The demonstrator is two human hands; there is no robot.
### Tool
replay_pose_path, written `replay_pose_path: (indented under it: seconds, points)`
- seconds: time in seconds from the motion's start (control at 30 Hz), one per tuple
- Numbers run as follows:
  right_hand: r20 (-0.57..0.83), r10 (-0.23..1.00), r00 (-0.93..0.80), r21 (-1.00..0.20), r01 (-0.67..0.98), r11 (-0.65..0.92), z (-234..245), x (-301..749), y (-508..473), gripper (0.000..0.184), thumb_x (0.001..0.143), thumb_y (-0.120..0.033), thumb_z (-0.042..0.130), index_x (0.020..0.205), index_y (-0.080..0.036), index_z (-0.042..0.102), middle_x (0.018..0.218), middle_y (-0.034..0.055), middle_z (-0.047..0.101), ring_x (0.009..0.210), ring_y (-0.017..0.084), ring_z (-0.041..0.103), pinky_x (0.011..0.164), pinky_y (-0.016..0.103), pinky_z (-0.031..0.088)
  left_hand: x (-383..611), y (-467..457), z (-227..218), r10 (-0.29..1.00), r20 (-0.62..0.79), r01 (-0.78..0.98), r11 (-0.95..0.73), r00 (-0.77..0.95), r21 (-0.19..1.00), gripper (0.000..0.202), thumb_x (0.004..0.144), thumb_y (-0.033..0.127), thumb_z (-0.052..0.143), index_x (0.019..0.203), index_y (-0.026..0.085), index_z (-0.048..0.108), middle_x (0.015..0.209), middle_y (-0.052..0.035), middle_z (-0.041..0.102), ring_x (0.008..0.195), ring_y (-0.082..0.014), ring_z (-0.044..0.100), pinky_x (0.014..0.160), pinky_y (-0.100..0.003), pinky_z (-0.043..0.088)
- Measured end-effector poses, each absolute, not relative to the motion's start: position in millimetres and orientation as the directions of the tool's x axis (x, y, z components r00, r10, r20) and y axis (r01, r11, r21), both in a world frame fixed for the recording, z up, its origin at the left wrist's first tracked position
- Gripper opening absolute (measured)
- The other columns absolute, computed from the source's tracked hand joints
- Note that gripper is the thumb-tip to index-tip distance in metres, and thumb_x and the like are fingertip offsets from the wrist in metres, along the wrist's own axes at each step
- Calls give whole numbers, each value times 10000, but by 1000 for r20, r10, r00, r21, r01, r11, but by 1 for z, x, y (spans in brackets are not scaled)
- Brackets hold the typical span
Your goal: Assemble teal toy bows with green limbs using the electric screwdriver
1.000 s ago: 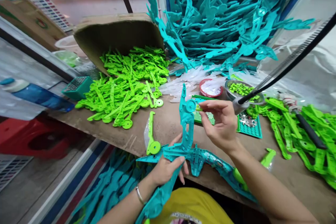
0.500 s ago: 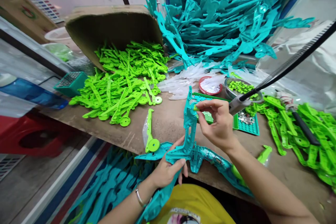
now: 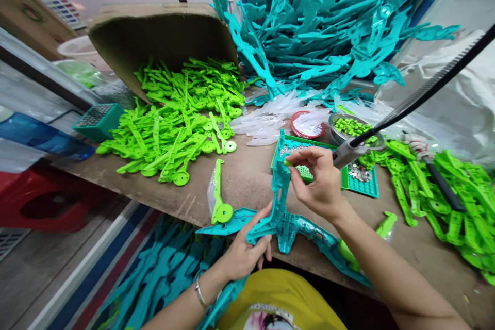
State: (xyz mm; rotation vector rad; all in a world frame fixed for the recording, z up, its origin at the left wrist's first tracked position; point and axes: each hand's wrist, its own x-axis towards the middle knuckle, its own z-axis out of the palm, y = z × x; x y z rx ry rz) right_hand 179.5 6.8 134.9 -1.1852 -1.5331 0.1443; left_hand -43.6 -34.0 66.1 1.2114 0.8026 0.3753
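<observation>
My left hand (image 3: 247, 252) is closed around the lower part of a teal plastic shell (image 3: 279, 201), which stands tilted upright over the table edge. Between the thumb and index finger of my right hand (image 3: 317, 180) is a small green plastic piece (image 3: 287, 162), pressed against the upper part of that shell. Another teal shell (image 3: 320, 240) lies along the table edge behind and to the right. A green lever-like part with a round end (image 3: 221, 211) lies left of the shell, and a similar green part (image 3: 386, 226) is by my right forearm.
Green parts are heaped at the left (image 3: 166, 129) and right (image 3: 464, 201). Teal shells (image 3: 317, 36) fill a crate at the back. A metal bowl (image 3: 333, 126) of small green pieces, a red basket (image 3: 296, 129) and a teal tray (image 3: 371, 188) stand behind my right hand. An electric screwdriver (image 3: 344, 153) hangs nearby.
The upright teal shell has tilted slightly and my left hand has shifted a little left. My right hand stays at the upper part with the small green piece. The view has moved slightly.
</observation>
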Motion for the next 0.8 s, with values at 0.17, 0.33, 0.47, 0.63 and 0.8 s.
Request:
replay_pose_path:
  seconds: [0.17,0.33,0.47,0.63,0.8]
  points:
    - [660,734,159,-674,557,486,141,176,7,373,858,-81,619,1164,-231,467,979,44,680,889,167,726,778,333,662,-45,-37,64,705,-293,195,218,646,956,662,977,507,528,1566,251,366,605,20,578,424,-84,440,414,-187,392]
    - [677,722,146,-664,545,512,143,177,6,384,868,-80,618,1199,-236,499,1040,52,682,931,178,728,783,347,667,-49,-25,65,653,-362,192,318,665,928,747,918,559,584,1574,354,291,649,3,658,501,-189,604,497,-320,524]
    - [752,646,127,-585,579,568,156,192,-12,479,832,-151,711,1235,-304,500,1263,88,659,1160,276,678,845,473,665,-56,29,100,718,-269,299,88,642,950,591,793,427,780,1326,310,553,862,11,738,788,-226,701,803,-401,574]
    - [820,516,248,-516,711,478,162,219,-47,443,775,-134,768,1136,-319,588,1201,81,697,1116,313,687,811,520,639,-58,138,142,554,-312,453,-136,772,881,271,683,349,844,810,145,717,771,-24,721,682,-179,626,708,-333,529]
    - [755,540,372,-589,747,310,141,234,-73,264,798,-160,759,1006,-279,649,1096,75,734,1010,282,721,881,535,611,-18,214,135,338,-411,517,-339,847,786,280,534,188,919,639,122,668,574,12,661,546,-135,585,567,-235,486]
